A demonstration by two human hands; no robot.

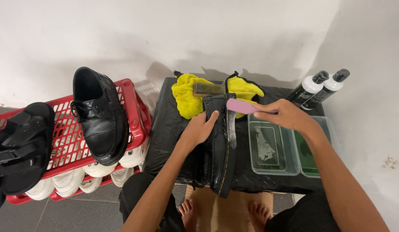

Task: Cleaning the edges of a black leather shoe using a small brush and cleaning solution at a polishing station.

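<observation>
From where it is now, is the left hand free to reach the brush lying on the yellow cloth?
Probably not right away. The left hand is pressed on the black shoe, steadying it. The spare brush lies just beyond on the yellow cloth, with nothing between them, so only letting go stands in the way.

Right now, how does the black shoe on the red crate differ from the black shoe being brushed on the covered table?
The shoe on the red crate rests upright on its sole with its opening facing up, while the shoe on the table lies turned on its side. The crate shoe is untouched; the table shoe is steadied by the left hand while the right hand holds a pink brush to it. Both are black, glossy leather.
</observation>
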